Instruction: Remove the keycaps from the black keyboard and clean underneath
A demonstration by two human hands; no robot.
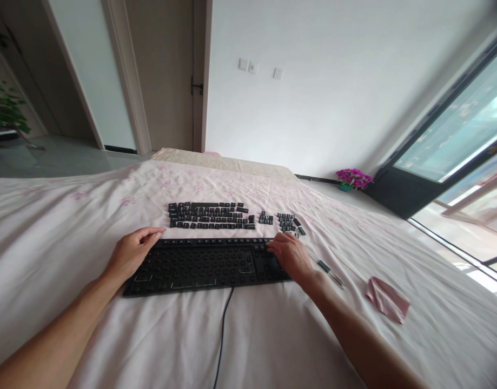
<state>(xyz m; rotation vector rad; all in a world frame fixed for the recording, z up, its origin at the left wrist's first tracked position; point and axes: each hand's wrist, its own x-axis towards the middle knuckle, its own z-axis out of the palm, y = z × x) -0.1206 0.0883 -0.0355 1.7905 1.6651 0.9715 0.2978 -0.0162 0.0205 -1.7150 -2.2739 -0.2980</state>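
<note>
A black keyboard (199, 265) with its keycaps removed lies on a pale pink cloth (248, 335), its cable running toward me. My left hand (130, 251) rests on the keyboard's left end, fingers curled over the top corner. My right hand (291, 255) lies on the right end, fingers bent over the top edge. Whether either hand grips the frame or merely rests on it is unclear. Beyond the keyboard, several loose black keycaps (210, 215) are laid out in rows, with smaller groups of keycaps (289, 221) to the right.
A thin metal keycap puller (329, 270) lies right of the keyboard by my right wrist. A folded pink cloth (388, 300) sits further right. A purple flower pot (352, 178) stands on the floor by the window. Doorways are at the back left.
</note>
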